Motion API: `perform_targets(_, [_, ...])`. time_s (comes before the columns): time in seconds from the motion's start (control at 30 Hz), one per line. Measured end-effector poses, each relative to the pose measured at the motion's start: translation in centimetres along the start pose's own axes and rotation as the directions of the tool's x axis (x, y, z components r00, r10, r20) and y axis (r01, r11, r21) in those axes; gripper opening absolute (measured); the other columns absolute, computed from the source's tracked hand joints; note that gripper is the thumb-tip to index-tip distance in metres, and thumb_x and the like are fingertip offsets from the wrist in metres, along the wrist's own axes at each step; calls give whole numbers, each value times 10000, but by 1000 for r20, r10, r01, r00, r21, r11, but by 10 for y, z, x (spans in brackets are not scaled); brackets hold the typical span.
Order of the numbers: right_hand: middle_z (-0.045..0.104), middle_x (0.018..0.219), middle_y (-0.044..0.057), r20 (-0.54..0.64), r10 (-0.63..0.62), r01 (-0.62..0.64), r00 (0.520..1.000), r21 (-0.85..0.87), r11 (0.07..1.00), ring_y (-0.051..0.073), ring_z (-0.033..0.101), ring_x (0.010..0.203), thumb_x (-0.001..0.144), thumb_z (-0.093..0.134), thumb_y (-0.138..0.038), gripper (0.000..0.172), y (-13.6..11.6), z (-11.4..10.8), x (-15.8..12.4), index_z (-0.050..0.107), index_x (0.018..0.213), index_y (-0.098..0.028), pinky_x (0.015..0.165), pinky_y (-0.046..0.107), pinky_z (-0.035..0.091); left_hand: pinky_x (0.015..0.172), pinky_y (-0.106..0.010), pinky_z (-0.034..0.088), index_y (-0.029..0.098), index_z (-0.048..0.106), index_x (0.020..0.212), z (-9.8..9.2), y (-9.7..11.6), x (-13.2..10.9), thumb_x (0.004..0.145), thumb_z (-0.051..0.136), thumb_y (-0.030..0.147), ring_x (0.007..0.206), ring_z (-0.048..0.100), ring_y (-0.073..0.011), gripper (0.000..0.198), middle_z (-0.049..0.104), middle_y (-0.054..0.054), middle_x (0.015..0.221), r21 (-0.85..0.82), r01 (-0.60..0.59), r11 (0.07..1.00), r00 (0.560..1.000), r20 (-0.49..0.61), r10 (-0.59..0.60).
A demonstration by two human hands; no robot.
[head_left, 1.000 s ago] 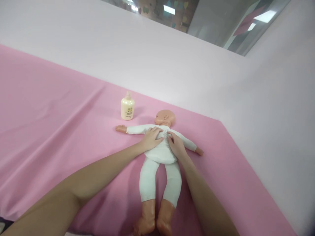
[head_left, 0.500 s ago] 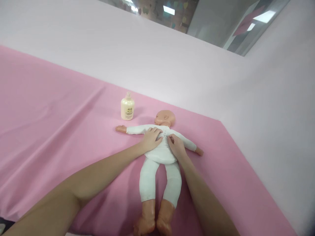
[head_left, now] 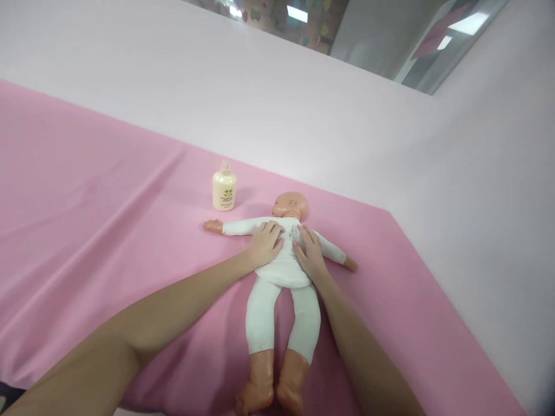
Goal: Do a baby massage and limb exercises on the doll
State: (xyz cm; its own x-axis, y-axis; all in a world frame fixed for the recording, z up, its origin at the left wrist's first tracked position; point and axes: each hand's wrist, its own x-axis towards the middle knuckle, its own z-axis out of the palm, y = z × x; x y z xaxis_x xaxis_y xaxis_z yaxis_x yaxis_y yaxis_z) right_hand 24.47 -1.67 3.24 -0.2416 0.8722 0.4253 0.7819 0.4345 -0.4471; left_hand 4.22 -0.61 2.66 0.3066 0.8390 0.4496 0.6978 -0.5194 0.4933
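Note:
A baby doll (head_left: 284, 274) in a white cloth outfit lies stretched out, its arms spread wide and its bare feet toward me. Its head is turned to the left. My left hand (head_left: 265, 241) rests open on the left side of the doll's upper torso. On the other side of the torso lies my right hand (head_left: 310, 251), fingers extended and touching the cloth. Between the two hands the white cloth shows small wrinkles. Neither hand grips anything.
A pale yellow pump bottle (head_left: 224, 190) with a printed label stands left of the doll's head. Beneath everything spreads a pink sheet (head_left: 130, 231) with folds at the left. A white wall (head_left: 260, 104) rises behind, with a window (head_left: 364, 40) above.
My right hand has uncurled from a closed pose over the doll's chest and now lies with fingers extended. My left hand has stayed in nearly the same place.

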Motion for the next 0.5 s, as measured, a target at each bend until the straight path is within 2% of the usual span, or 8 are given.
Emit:
perform_targets(0.1, [361,1661,107,104,27,-27,994,6,1000,296,295,1551,993,385,-415,606,2,-1,-1,414,1567,-222,1264,530,228,1165,-469,392,158,566,1287,3,-3,-2,969,482,278,1349,499,-291,351,536,-151,1463,-1,-22,1000,998,-59,22])
perform_targets(0.23, [305,1693,97,152,104,-109,983,29,994,285,213,1592,1007,350,-474,671,6,1,-1,315,1621,-206,1287,545,142,1248,-469,296,127,472,1453,3,-6,-1,988,432,304,1483,400,-267,499,464,-151,1581,26,-7,1000,1000,-1,7])
perform_targets(0.37, [276,1703,109,142,154,-166,978,77,983,282,214,1593,1002,361,-549,727,15,3,-2,302,1626,-181,1295,522,157,1276,-477,243,105,369,1560,0,-7,-1,1010,369,336,1535,341,-268,597,391,-142,1645,108,46,993,996,76,-55])
perform_targets(0.5, [292,1695,123,111,180,-193,977,118,974,288,248,1582,994,365,-604,757,26,5,-3,335,1612,-167,1300,502,185,1269,-453,260,80,368,1571,-4,-6,-2,1016,364,384,1533,347,-298,633,401,-171,1634,196,110,974,985,107,-133])
